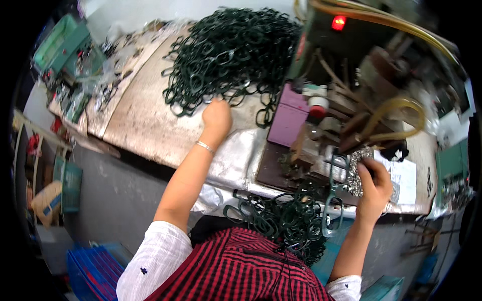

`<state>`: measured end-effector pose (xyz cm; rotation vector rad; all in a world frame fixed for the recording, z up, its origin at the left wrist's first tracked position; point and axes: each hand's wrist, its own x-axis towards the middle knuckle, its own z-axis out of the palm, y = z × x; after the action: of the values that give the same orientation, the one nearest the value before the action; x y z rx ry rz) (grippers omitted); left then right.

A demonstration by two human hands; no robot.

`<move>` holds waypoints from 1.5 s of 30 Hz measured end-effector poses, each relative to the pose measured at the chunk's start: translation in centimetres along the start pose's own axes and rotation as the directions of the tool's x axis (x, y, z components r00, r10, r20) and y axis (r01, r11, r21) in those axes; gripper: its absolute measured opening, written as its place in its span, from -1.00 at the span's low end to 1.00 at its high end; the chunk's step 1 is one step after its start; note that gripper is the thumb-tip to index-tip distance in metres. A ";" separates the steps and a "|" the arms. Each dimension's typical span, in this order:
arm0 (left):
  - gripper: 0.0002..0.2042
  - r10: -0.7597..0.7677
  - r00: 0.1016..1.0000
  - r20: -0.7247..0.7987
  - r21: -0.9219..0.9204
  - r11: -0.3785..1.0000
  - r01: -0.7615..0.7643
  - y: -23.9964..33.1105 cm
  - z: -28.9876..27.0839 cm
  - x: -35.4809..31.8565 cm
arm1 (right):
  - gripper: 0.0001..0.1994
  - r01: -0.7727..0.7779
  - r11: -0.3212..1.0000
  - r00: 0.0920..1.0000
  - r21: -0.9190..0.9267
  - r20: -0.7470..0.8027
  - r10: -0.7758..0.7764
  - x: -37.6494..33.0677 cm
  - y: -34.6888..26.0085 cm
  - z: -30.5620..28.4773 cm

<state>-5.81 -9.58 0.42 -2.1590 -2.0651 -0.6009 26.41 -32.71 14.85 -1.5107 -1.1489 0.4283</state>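
My left hand (pixel 217 118) is at the near edge of a large heap of dark green eyeglass frames (pixel 231 55). Its fingers are curled, and what they pinch, if anything, is hidden. Over a pile of tiny shiny metal parts (pixel 355 175), my right hand (pixel 375 189) has thumb and fingertips bent together; anything between them is too small to make out. Just left of it, one eyeglass frame (pixel 333 191) hangs lengthwise at the front of a bench machine (pixel 321 163), apart from both hands. More dark green frames (pixel 286 220) lie heaped at my lap, below the table edge.
A purple box-like part (pixel 288 118) stands on the machine's left side, and yellowish hoses (pixel 416 118) loop over it. A red light (pixel 339 22) glows above. White paper (pixel 401 178) lies at the right. A green basket (pixel 63 47) and clutter occupy the far left.
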 end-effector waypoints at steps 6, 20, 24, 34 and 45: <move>-0.92 -0.007 0.989 0.147 -0.058 0.998 0.016 -0.6 -4.7 -1.0 | -0.56 -0.007 0.895 0.999 0.446 -0.031 0.024 1.3 -0.1 4.0; -0.82 0.451 0.813 -0.369 -0.927 -0.117 -0.357 15.2 -21.7 -6.3 | -0.52 -0.060 0.895 0.998 0.443 0.037 0.048 -1.4 -4.2 3.0; -0.73 0.815 0.308 0.491 -0.692 0.150 0.707 14.0 -23.3 -11.1 | -0.65 0.293 0.888 0.954 -0.355 0.042 -0.298 -0.7 1.4 -0.6; -0.62 0.709 0.314 0.632 -0.437 -0.008 0.899 17.0 -18.3 -12.5 | -0.90 0.155 0.853 0.957 -0.498 -0.140 -0.256 1.5 10.0 -3.9; -0.65 0.794 0.333 0.508 -0.531 -0.015 0.847 16.5 -16.8 -12.9 | -0.83 0.107 0.879 0.944 -0.464 -0.230 -0.237 1.8 10.2 -3.2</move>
<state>6.62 -28.57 14.75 -4.5797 -2.0334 -1.7297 34.07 -31.85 7.22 -1.7730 -1.1909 -0.1912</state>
